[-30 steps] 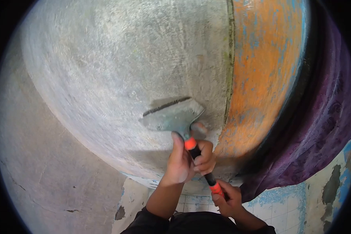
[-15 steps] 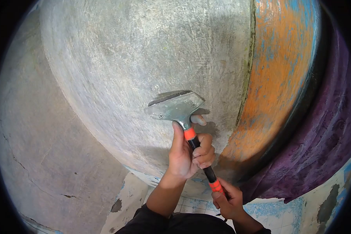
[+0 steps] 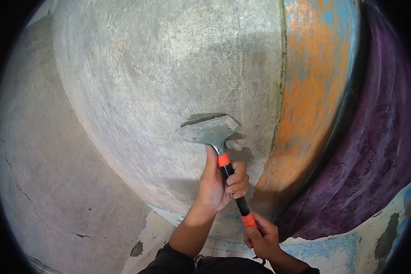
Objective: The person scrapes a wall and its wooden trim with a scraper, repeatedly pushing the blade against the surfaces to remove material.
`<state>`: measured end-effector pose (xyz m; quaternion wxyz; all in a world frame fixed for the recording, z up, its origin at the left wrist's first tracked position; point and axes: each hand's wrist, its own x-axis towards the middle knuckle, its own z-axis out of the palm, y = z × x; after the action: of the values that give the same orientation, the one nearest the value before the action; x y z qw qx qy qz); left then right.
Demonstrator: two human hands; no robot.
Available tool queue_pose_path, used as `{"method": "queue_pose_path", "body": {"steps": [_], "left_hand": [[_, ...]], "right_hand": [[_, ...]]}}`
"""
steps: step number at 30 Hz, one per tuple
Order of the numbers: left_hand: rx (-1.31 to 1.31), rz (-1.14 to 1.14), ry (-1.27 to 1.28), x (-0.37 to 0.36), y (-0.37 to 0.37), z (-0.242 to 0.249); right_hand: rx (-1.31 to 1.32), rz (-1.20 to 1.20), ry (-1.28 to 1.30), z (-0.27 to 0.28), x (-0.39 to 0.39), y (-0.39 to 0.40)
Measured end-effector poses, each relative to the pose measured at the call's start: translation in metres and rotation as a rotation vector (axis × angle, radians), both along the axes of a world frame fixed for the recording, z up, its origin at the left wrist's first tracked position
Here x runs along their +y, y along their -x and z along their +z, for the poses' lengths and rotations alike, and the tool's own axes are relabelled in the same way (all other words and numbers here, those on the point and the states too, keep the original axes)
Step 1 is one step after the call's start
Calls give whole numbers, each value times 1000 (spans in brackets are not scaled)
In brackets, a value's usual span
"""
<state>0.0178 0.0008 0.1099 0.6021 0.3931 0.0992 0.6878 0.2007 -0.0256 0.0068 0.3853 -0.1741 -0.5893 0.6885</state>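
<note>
A scraper (image 3: 210, 130) with a wide metal head and a black and orange handle is held in front of a grey, rough wall (image 3: 169, 73). My left hand (image 3: 220, 180) is wrapped round the upper handle just below the head, its thumb along the neck and one finger reaching behind the head. Lower down, my right hand (image 3: 262, 237) grips the orange end of the handle. The head's dark blade edge faces up and lies close to the wall; whether it touches cannot be made out.
Right of the grey wall runs an orange painted strip (image 3: 313, 91) with blue patches. A purple patterned cloth (image 3: 360, 173) hangs at the far right. On the left is a cracked grey wall (image 3: 55, 169). Pale tiles (image 3: 324, 260) show at the bottom.
The scraper head and its blade have shifted slightly right and down, and my right hand slightly left. The orange strip and purple cloth appear further left in view. Both hands keep their hold.
</note>
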Motion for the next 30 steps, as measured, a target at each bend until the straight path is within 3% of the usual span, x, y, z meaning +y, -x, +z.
{"method": "queue_pose_path", "body": {"steps": [9, 12, 15, 22, 25, 27, 30], "left_hand": [[309, -104, 50, 24, -24, 44], [311, -171, 38, 23, -28, 43], [87, -94, 134, 10, -48, 42], [201, -219, 3, 19, -61, 41], [234, -40, -29, 18, -76, 46], [210, 204, -51, 10, -99, 54], [239, 164, 31, 11, -109, 75]], "right_hand": [[215, -55, -67, 23, 3, -10], [236, -44, -19, 21, -1, -16], [239, -73, -52, 10, -6, -19], [224, -154, -161, 8, -5, -35], [249, -124, -185, 9, 2, -42], [236, -121, -201, 10, 6, -46], [368, 83, 36, 14, 12, -51]]}}
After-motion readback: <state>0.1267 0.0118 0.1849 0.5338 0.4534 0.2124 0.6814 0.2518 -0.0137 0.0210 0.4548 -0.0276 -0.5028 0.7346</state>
